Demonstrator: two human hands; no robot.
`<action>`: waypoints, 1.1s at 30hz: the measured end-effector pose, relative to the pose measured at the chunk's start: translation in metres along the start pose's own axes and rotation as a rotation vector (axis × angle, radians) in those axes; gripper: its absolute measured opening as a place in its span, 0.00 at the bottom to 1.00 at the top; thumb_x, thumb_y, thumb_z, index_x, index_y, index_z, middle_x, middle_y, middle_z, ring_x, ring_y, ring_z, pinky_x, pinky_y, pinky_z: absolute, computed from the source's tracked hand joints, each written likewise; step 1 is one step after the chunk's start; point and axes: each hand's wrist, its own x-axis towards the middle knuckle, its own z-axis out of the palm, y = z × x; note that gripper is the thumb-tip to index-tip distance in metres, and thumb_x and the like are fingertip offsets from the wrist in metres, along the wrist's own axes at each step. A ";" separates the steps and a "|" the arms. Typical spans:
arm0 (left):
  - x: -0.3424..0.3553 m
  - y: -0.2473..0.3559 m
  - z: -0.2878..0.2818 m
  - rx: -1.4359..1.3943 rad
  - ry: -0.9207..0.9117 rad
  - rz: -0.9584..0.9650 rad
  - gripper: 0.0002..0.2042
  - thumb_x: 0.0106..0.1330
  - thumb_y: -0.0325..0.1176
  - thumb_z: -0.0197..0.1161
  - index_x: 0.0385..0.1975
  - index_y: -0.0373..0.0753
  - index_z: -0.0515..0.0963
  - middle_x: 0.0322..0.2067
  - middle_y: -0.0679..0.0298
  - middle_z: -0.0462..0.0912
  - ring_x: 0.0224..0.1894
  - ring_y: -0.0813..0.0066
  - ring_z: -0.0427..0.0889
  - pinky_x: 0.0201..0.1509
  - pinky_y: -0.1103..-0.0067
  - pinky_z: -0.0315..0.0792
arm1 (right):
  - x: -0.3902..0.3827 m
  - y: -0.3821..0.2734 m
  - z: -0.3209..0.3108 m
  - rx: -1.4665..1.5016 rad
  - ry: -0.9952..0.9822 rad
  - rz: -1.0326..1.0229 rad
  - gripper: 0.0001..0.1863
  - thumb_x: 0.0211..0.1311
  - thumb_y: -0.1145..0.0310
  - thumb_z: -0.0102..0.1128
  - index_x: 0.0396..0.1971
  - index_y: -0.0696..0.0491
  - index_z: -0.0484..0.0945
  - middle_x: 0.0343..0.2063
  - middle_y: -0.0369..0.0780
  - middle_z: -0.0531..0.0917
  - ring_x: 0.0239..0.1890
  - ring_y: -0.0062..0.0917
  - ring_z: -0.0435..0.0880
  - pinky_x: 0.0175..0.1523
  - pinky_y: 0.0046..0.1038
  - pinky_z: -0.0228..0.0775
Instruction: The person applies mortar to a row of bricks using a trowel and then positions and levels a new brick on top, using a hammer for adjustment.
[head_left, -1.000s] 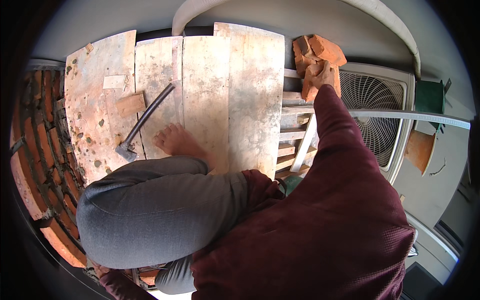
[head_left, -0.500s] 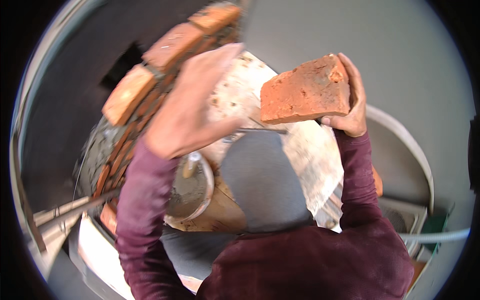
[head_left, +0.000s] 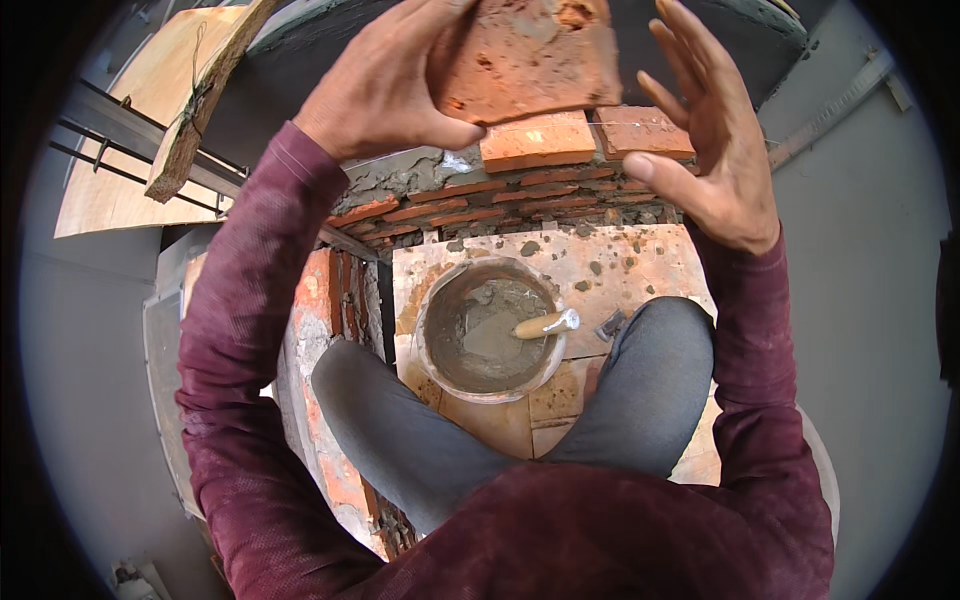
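rough red clay brick [head_left: 528,55] at top centre of frame, long axis left-right | left hand [head_left: 385,85] fingers clamped on its left end | right hand [head_left: 705,135] just right, fingers apart, not touching | mortared brick wall top [head_left: 540,142] directly below

A round bucket [head_left: 490,328] of grey mortar sits on a spattered board platform [head_left: 640,262], with a wooden-handled trowel [head_left: 545,324] lying in it. A weathered plank [head_left: 195,110] leans across metal rails [head_left: 130,135] at upper left, over a pale plywood sheet [head_left: 130,140]. A small dark tool [head_left: 610,324] lies just right of the bucket.
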 end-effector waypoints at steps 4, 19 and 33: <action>-0.049 -0.093 -0.012 0.462 0.026 -0.007 0.54 0.37 0.36 0.77 0.72 0.43 0.55 0.55 0.51 0.74 0.58 0.50 0.74 0.63 0.64 0.72 | -0.074 0.022 -0.028 0.094 -0.134 0.348 0.41 0.54 0.65 0.68 0.69 0.55 0.64 0.68 0.49 0.66 0.71 0.38 0.64 0.70 0.43 0.66; -0.092 -0.187 0.045 0.418 -0.457 -0.417 0.50 0.35 0.40 0.79 0.64 0.37 0.62 0.46 0.50 0.77 0.52 0.50 0.77 0.58 0.62 0.74 | -0.292 0.103 -0.077 -0.039 -0.367 1.166 0.27 0.57 0.79 0.61 0.60 0.62 0.73 0.51 0.48 0.83 0.55 0.32 0.82 0.57 0.29 0.75; -0.064 -0.198 0.026 0.201 -0.660 -0.520 0.49 0.29 0.44 0.79 0.59 0.35 0.66 0.46 0.48 0.79 0.51 0.48 0.79 0.61 0.63 0.72 | -0.137 0.175 0.077 0.835 -0.557 1.026 0.23 0.78 0.62 0.45 0.62 0.63 0.68 0.54 0.51 0.79 0.56 0.33 0.82 0.61 0.34 0.77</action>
